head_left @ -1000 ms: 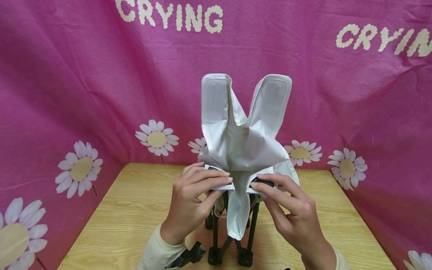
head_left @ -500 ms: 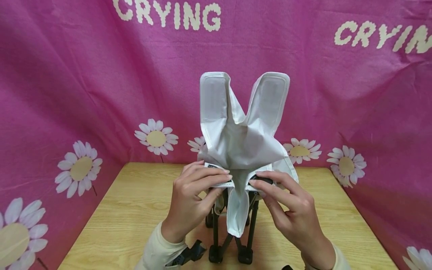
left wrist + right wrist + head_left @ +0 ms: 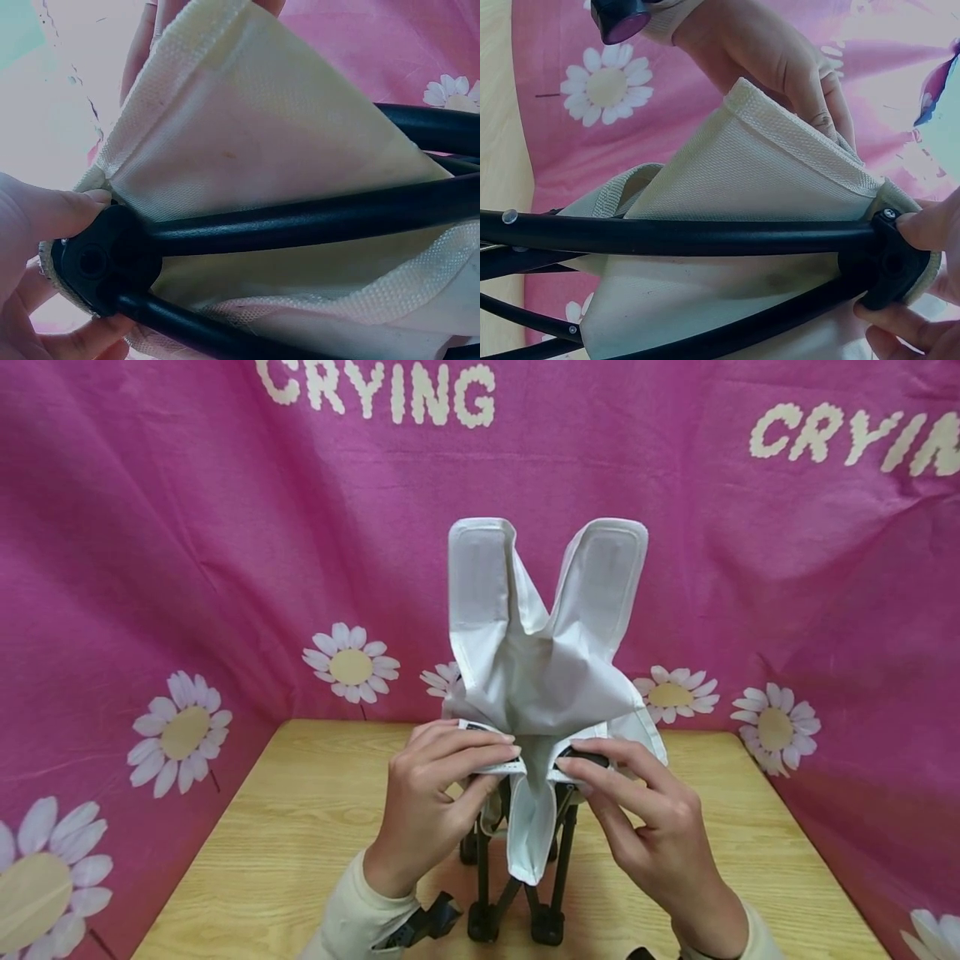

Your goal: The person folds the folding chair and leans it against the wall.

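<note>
A folding frame of black tubes (image 3: 566,852) stands partly folded on the table, with a white fabric cover (image 3: 558,685) sagging between its upper corners. My left hand (image 3: 431,802) pinches the near left corner; its thumb and fingers hold fabric round a black joint (image 3: 109,259) in the left wrist view. At the near right corner, my right hand (image 3: 652,827) pinches fabric and another black joint (image 3: 885,259) the same way. Two white flaps (image 3: 611,572) rise upright at the back. A narrower flap (image 3: 531,839) hangs down at the front, between my hands.
The wooden table (image 3: 285,860) extends to both sides of the frame. A pink cloth with daisies (image 3: 348,667) and lettering hangs behind and at both sides. A small black device (image 3: 427,922) is strapped at my left sleeve.
</note>
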`<state>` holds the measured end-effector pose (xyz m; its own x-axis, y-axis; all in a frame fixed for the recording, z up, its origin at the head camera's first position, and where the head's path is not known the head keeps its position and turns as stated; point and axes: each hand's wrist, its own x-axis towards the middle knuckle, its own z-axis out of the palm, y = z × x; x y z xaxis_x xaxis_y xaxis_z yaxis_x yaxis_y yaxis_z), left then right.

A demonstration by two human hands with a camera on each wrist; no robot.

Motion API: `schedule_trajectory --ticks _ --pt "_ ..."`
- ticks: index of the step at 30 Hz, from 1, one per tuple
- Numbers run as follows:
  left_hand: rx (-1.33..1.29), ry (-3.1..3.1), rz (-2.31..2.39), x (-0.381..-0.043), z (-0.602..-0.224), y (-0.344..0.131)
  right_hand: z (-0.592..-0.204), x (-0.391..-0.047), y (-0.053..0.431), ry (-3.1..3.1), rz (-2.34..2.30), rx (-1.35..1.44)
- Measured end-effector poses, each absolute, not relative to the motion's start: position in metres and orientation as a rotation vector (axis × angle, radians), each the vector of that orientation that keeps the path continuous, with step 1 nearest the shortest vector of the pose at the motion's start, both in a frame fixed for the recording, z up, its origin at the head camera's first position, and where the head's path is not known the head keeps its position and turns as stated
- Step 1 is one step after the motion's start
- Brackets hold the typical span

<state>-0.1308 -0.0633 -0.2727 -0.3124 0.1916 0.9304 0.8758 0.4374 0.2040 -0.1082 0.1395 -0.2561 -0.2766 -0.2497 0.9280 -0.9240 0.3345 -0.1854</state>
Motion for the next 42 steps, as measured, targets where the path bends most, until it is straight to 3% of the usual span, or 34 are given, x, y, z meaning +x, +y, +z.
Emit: schedule_trajectory --ticks 23,42 --pt "-0.87 -1.766 -0.959 -0.131 -0.28 -0.059 -0.26 -0.11 0.137 -1.701 0.986 1.041" --pt "-0.83 -1.589 -1.064 -0.125 -0.292 -0.051 -0.296 -0.115 0.132 -1.609 1.103 0.9"
